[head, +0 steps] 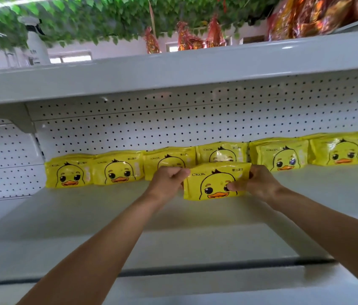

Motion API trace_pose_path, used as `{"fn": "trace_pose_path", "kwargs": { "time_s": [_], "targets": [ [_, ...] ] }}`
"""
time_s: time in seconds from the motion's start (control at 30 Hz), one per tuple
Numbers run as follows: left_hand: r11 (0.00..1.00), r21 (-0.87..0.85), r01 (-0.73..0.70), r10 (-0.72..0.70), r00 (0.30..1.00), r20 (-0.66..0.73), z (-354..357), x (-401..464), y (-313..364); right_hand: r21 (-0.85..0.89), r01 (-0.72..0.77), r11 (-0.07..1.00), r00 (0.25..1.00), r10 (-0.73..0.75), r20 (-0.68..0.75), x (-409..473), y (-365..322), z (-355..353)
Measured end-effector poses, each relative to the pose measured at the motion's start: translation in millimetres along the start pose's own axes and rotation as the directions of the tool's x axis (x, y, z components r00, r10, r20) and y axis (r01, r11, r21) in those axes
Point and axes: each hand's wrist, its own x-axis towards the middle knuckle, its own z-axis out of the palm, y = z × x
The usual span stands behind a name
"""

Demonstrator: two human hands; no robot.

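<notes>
A yellow pack with a cartoon duck face point(215, 181) stands upright on the white shelf point(129, 214), a little in front of a row of the same packs. My left hand point(167, 180) grips the pack's left edge. My right hand point(255, 183) holds its right edge, thumb across the front. Several matching duck packs point(116, 168) line the back of the shelf against the pegboard wall point(151, 119), from left to far right. The held pack partly hides the packs behind it.
Above runs another white shelf point(173, 69) with white spray bottles point(36, 44) at the left and red-gold bags point(314, 16) at the right. Green leaf garlands point(107, 16) hang overhead. The shelf's front edge point(195, 274) lies near my forearms.
</notes>
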Motion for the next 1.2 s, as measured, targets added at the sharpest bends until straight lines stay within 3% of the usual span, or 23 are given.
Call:
{"fn": "trace_pose_path", "kwargs": {
  "time_s": [0.13, 0.23, 0.3, 0.37, 0.43, 0.63, 1.0, 1.2],
  "targets": [
    [0.928, 0.353, -0.116, 0.145, 0.988, -0.057, 13.1, 25.4, -0.7, -0.133, -0.004, 0.991, 0.987, -0.018, -0.160, 25.5, 12.3, -12.6],
    [0.670, 0.739, -0.072, 0.201, 0.976, -0.087, 6.2, 39.8, -7.2, -0.388, -0.017, 0.921, 0.971, -0.077, -0.226, 46.0, 17.4, -17.0],
    [0.492, 0.868, -0.068, 0.182, 0.983, -0.026, 0.5, 47.7, -12.5, -0.592, -0.030, 0.805, 0.956, -0.151, -0.253, 56.2, 17.8, -16.8],
    [0.405, 0.913, -0.056, 0.136, 0.991, 0.000, -1.8, 56.5, -23.6, -0.728, -0.006, 0.685, 0.937, -0.250, -0.244, 66.9, 18.1, -16.5],
    [0.404, 0.913, -0.044, 0.119, 0.993, -0.005, -1.5, 63.2, -30.3, -0.814, 0.021, 0.581, 0.929, -0.312, -0.198, 77.5, 20.7, -17.4],
    [0.380, 0.925, -0.031, 0.149, 0.988, -0.028, 5.2, 72.4, -32.3, -0.908, -0.003, 0.420, 0.938, -0.313, -0.148, 96.1, 19.4, -19.8],
    [0.383, 0.922, -0.056, 0.142, 0.990, 0.001, 1.4, 75.1, -29.7, -0.935, -0.063, 0.348, 0.959, -0.238, -0.153, 90.8, 6.6, -14.7],
    [0.521, 0.852, -0.058, 0.180, 0.983, -0.043, -3.0, 58.7, -5.9, -0.953, 0.012, 0.303, 0.936, -0.338, -0.096, 50.7, -7.5, -14.4]
  ]
}}
